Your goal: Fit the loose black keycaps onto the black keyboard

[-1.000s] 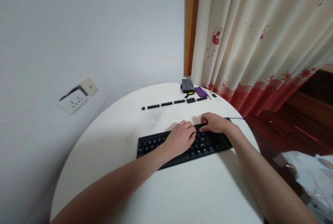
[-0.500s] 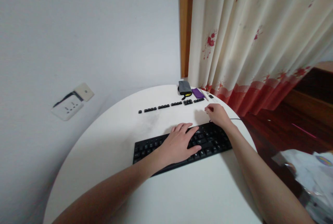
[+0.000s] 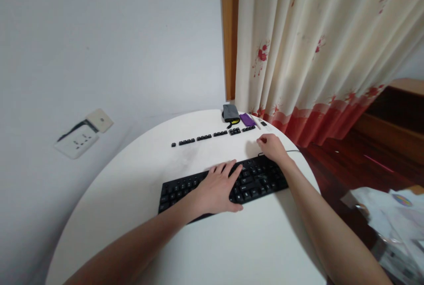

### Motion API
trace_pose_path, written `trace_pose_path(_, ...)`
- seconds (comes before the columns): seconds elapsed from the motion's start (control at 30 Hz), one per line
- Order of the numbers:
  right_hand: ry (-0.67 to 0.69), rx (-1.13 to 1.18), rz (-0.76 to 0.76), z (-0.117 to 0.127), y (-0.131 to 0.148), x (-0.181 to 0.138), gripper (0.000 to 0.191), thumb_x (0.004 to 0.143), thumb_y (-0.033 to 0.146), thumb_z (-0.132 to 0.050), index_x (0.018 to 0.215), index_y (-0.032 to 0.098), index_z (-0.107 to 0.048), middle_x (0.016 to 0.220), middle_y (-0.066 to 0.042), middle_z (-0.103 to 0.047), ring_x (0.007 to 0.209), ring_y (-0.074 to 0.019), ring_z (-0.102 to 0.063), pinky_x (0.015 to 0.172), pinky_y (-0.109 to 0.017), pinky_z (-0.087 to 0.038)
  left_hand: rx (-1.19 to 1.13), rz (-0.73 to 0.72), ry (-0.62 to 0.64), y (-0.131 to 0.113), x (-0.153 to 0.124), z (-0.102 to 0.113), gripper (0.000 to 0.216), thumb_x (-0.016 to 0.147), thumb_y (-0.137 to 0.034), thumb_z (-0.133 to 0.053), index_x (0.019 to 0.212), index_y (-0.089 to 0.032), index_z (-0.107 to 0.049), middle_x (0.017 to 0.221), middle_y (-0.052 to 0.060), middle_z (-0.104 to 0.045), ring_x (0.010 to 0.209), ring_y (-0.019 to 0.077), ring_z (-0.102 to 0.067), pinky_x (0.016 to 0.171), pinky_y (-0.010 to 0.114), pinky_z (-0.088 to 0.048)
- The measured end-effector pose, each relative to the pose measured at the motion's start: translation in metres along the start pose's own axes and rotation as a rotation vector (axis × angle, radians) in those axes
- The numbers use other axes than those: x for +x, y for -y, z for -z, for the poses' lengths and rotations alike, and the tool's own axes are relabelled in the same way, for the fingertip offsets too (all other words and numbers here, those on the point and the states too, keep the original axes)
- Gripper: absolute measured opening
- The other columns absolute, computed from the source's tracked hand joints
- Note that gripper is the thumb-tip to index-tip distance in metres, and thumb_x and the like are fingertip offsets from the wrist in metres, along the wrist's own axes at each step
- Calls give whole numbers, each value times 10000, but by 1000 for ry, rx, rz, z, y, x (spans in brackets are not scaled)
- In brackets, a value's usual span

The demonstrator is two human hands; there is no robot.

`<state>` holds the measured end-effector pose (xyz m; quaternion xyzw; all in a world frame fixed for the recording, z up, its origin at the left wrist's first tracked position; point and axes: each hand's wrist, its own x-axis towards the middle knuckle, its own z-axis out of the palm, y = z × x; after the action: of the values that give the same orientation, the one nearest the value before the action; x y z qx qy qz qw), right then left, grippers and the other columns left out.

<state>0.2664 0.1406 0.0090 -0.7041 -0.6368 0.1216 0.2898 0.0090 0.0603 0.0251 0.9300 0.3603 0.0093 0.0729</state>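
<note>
A black keyboard (image 3: pixel 251 184) lies on the white round table (image 3: pixel 109 214), slightly slanted. My left hand (image 3: pixel 218 188) rests across its middle with fingers spread, fingertips by the far edge and thumb at the near edge. My right hand (image 3: pixel 271 147) is closed in a pinch just beyond the keyboard's far right edge, beside its cable (image 3: pixel 260 154). Whatever the curled fingers hold, if anything, is hidden. Behind the keyboard runs a row of loose black keycaps (image 3: pixel 204 137), set out in small groups.
At the table's far edge lie a grey pouch (image 3: pixel 231 112), a purple cloth (image 3: pixel 247 119) and a small black item (image 3: pixel 263 123). A wall socket (image 3: pixel 77 140) is on the left. A floral curtain (image 3: pixel 298 64) hangs behind. White bags (image 3: pixel 387 218) sit at the right.
My left hand's thumb has moved down from the keys to the keyboard's near edge. My right hand stays closed by the far edge. The view has shifted slightly right.
</note>
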Motion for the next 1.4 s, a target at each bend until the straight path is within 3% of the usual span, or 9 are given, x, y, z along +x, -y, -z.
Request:
trace_pose_path(0.17, 10, 2, -10, -1, 1, 1, 205, 858, 292, -537, 840, 191, -714, 866, -104, -733, 827, -222, -656, 736, -295, -436, 1, -10, 62, 13, -14, 9, 1114, 644, -588, -747, 1541, -216, -201, 1591, 162, -223, 1407, 397, -280, 1127, 496, -266)
trace_pose_path(0.3, 2, 12, -21, -1, 0, 3, 204, 858, 284, -536, 861, 190, -716, 890, -110, -734, 858, -228, -657, 754, -298, -438, -83, -66, 131, 29, -11, 28, 1066, 676, -622, -725, 1528, -188, -255, 1572, 159, -280, 1385, 345, -362, 1109, 398, -328)
trace_pose_path(0.4, -8, 21, -32, -3, -2, 5, 216, 863, 275, -524, 884, 189, -721, 903, -108, -735, 864, -221, -658, 762, -290, -437, -148, -21, 48, 46, 21, 43, 691, 884, -559, -542, 1456, -190, -418, 1467, 116, -473, 1268, 255, -523, 1064, 333, -386)
trace_pose_path(0.53, -22, 20, -51, -6, -4, 7, 217, 857, 256, -528, 887, 178, -728, 914, -107, -737, 881, -216, -658, 773, -281, -434, -63, 129, -230, 67, 92, 46, 310, 915, -257, -533, 1158, -146, -692, 1155, 96, -697, 1062, 212, -643, 963, 288, -465)
trace_pose_path(0.63, -24, 20, -56, -9, -6, 8, 218, 856, 252, -527, 886, 178, -731, 892, -102, -737, 867, -210, -658, 760, -274, -432, -18, 170, -314, 76, 138, 34, 310, 874, -120, -525, 1119, -146, -713, 1102, 109, -703, 1052, 229, -638, 964, 317, -467)
trace_pose_path(0.77, -25, 25, -57, -10, -8, 10, 227, 862, 244, -513, 885, 180, -731, 870, -96, -735, 838, -201, -658, 747, -269, -432, 33, 178, -359, 82, 168, 11, 266, 866, -97, -553, 1060, -147, -728, 1086, 116, -684, 1074, 237, -611, 985, 324, -450)
trace_pose_path(1.03, -16, 47, -47, -8, -7, 14, 227, 866, 253, -511, 887, 184, -726, 893, -99, -737, 877, -212, -658, 778, -279, -436, 93, 219, -382, 95, 180, -14, 198, 882, -143, -588, 1013, -115, -732, 1074, 134, -616, 1050, 241, -574, 983, 345, -441)
trace_pose_path(1.4, -23, 45, -31, -8, -6, 12, 228, 864, 255, -504, 873, 184, -721, 883, -98, -735, 865, -211, -656, 758, -279, -432, 79, 205, -377, 99, 178, -10, 212, 894, -130, -557, 1001, -133, -739, 1012, 115, -625, 1006, 226, -595, 958, 324, -447)
